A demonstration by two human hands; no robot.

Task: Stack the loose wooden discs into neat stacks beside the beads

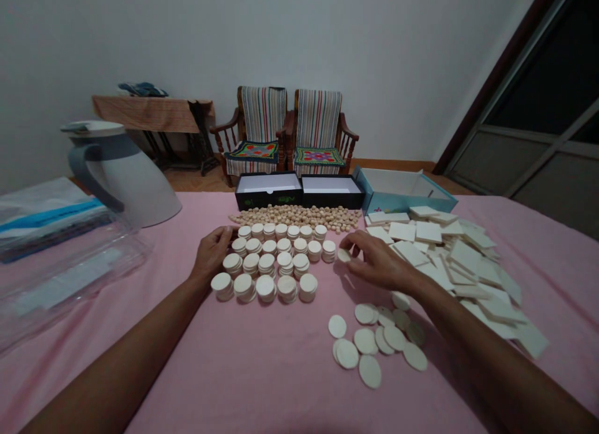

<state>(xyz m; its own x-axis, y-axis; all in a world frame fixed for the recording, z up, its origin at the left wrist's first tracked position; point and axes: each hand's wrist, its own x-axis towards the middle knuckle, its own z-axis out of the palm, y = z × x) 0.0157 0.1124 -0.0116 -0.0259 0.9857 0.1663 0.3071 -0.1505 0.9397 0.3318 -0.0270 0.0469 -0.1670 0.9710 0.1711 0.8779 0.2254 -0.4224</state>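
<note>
Several rows of stacked round wooden discs (266, 263) stand on the pink cloth. At the left end of the back rows rests my left hand (211, 254), its fingers loosely bent beside the stacks with nothing seen in them. My right hand (378, 260) is at the right end of the second row from the back, thumb and fingers closed on a pale wooden disc (344, 255). Whether more discs lie under that one is hard to see. Loose discs (365, 341) are scattered nearer to me, below my right wrist.
Square wooden tiles (461, 259) lie heaped at the right. Behind the stacks spread small wooden pieces (299, 217), then two black boxes (269, 198) and a blue box (407, 200). A jug (135, 178) and clear plastic packaging (70, 284) occupy the left side.
</note>
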